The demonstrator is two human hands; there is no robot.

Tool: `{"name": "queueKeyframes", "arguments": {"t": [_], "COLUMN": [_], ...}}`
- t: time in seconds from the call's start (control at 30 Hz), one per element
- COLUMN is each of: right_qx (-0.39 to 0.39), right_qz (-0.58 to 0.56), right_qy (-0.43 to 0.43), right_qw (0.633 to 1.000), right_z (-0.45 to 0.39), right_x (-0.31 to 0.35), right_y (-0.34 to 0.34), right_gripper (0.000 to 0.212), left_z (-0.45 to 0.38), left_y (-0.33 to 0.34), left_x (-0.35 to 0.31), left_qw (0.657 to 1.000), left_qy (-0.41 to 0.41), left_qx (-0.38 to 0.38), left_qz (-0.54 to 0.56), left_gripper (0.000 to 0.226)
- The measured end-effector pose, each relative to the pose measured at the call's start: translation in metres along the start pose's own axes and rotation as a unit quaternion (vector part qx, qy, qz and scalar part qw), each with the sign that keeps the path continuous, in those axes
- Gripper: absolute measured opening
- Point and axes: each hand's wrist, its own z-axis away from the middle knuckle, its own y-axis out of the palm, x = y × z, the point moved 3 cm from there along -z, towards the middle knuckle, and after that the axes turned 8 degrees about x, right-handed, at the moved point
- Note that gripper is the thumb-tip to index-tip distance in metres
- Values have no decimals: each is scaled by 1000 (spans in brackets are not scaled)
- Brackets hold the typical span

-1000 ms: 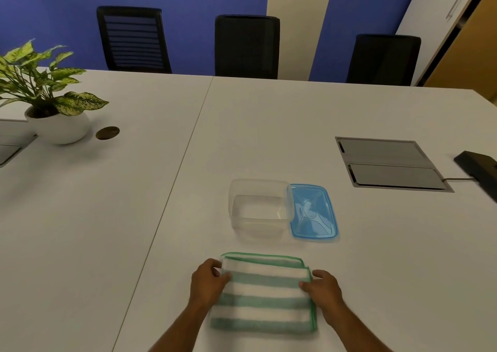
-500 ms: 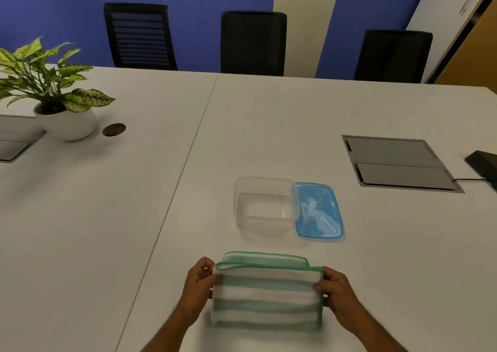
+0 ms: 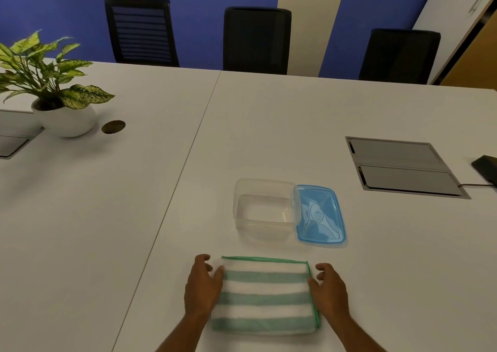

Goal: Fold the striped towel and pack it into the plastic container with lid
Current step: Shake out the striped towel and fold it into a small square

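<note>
- While the towel point(image 3: 265, 295) lies folded flat on the white worktop point(image 3: 349, 115), it is flanked by two hands.
- The left hand point(image 3: 202, 287) is laid at the towel's left edge, fingers loose and apart, with nothing gripped.
- The right hand point(image 3: 328, 290) is laid at the right edge, fingers also loose, with nothing gripped.
- The clear box point(image 3: 265, 206) is seen just behind the towel, with no lid on.
- The blue lid point(image 3: 318, 214) is laid flat, touching the box's right side.
- A plant point(image 3: 51, 88) is seen far to the left.
</note>
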Motion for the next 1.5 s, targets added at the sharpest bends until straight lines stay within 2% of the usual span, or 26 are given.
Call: {"name": "queueKeyframes", "arguments": {"t": [0.07,0.13,0.17,0.23,0.27,0.3,0.4,0.53,0.57,0.63,0.7,0.8,0.93,1.0,1.1,1.23,1.33,1.5], "right_qx": [-61,-72,-58,-4,19,34,39,81,104,152,115,78,118,139,178,189,190,238], "right_qz": [86,161,200,297,343,375,398,410,392,293,182,73,16,10,27,11,-94,-249], "right_qy": [-120,-269,-330,-397,-401,-388,-339,-294,-268,-158,-60,32,106,130,154,175,186,196], "right_qw": [987,947,921,869,849,841,851,859,874,931,975,994,987,982,971,966,959,918], "right_z": [12,23,28,36,37,36,36,33,29,26,25,23,19,20,19,20,18,23], "right_x": [4,6,6,1,-4,-9,-21,-27,-26,-22,-17,-13,-14,-12,-8,-5,-8,-2], "right_y": [3,12,20,37,44,48,45,40,41,40,34,29,31,31,32,31,32,26], "right_gripper": [38,47,54,69,74,80,97,100,106,119,123,109,93,83,65,61,58,48], "left_z": [8,16,21,27,28,28,27,27,28,29,30,29,33,37,38,34,31,28], "left_y": [-2,6,14,29,32,33,28,25,25,26,25,34,54,64,76,83,85,88], "left_x": [-7,-11,-10,0,6,11,15,10,8,4,-2,-5,-9,-10,-9,-10,-10,-9], "left_qw": [983,925,889,835,824,821,819,812,809,809,810,803,814,827,829,827,827,827], "left_qy": [157,330,387,410,389,361,296,286,293,293,282,294,278,240,200,171,165,165], "left_qx": [-42,6,46,108,124,132,152,146,139,148,165,212,271,284,292,309,309,303], "left_qz": [-88,-188,-242,-352,-394,-423,-467,-488,-491,-487,-486,-472,-433,-422,-432,-437,-440,-444], "left_gripper": [37,43,50,72,82,91,105,114,115,113,111,108,102,105,113,121,124,127]}}
